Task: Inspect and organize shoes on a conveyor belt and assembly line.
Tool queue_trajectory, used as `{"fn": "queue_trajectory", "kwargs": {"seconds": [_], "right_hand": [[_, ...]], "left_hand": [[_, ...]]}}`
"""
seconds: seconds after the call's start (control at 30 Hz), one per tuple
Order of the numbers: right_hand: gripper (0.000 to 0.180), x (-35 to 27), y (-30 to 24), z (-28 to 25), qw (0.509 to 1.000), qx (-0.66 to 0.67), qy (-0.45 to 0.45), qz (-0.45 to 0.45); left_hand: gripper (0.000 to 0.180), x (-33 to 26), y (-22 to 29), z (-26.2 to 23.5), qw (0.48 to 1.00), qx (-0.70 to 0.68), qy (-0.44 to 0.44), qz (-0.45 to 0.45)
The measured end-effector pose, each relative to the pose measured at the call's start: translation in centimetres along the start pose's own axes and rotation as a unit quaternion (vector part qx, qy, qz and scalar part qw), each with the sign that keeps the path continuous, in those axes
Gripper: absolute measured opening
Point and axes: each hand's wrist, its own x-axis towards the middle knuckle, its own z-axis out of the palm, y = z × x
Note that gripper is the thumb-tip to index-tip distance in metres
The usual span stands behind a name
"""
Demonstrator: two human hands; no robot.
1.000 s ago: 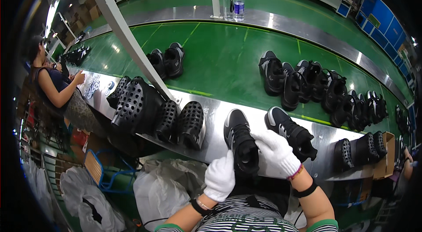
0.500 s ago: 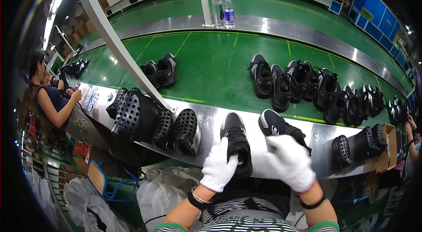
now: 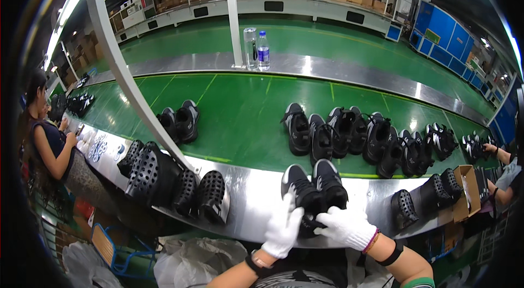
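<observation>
Two black sneakers with grey toe caps stand side by side on the steel ledge before me, toes pointing away. White knit gloves cover both my hands. My left hand (image 3: 284, 228) is upright beside the heel of the left sneaker (image 3: 300, 190), its fingers stretched out and slightly blurred. My right hand (image 3: 348, 228) reaches in from the right, with its fingers bent against the heel of the right sneaker (image 3: 330, 183). Its fingertips are partly hidden between the two heels.
Several black sneakers (image 3: 341, 130) stand on the green belt (image 3: 240, 119), with another pair (image 3: 185, 121) further left. Black perforated shoe forms (image 3: 150, 176) flank me on the steel ledge (image 3: 251, 184). A white post (image 3: 123, 70) rises at left. Co-workers are at both sides.
The right sneaker, which was apart and angled, now stands close against the left one. My right hand has moved left to the heels; my left hand has slipped out of the left sneaker's opening.
</observation>
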Motion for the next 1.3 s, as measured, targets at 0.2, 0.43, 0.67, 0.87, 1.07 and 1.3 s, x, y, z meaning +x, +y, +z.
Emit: {"fn": "queue_trajectory", "kwargs": {"seconds": [0.2, 0.43, 0.67, 0.87, 1.07, 1.3], "right_hand": [[0.039, 7.7, -0.1, -5.1, 0.935, 0.181, 0.239, -0.188], [0.028, 26.4, -6.7, -5.1, 0.952, 0.09, 0.262, -0.131], [0.046, 24.7, -1.9, -3.5, 0.954, 0.118, 0.267, -0.072], [0.048, 17.6, 7.1, -1.7, 0.977, -0.013, 0.169, 0.131], [0.077, 24.3, 9.1, -3.5, 0.967, 0.159, 0.199, 0.025], [0.032, 27.0, 4.9, -6.7, 0.983, 0.071, 0.163, 0.05]], "left_hand": [[0.044, -1.8, -4.1, -5.9, 0.964, 0.22, 0.113, 0.102], [0.036, -2.1, -3.8, -5.6, 0.966, 0.254, 0.009, 0.049], [0.042, -0.7, -4.3, -5.4, 0.97, 0.236, 0.006, 0.056], [0.044, -0.3, -4.3, -5.4, 0.964, 0.248, -0.029, 0.088], [0.042, -0.3, -4.3, -5.4, 0.965, 0.239, -0.008, 0.111], [0.026, -0.6, -4.4, -5.0, 0.975, 0.209, -0.011, 0.08]]}}
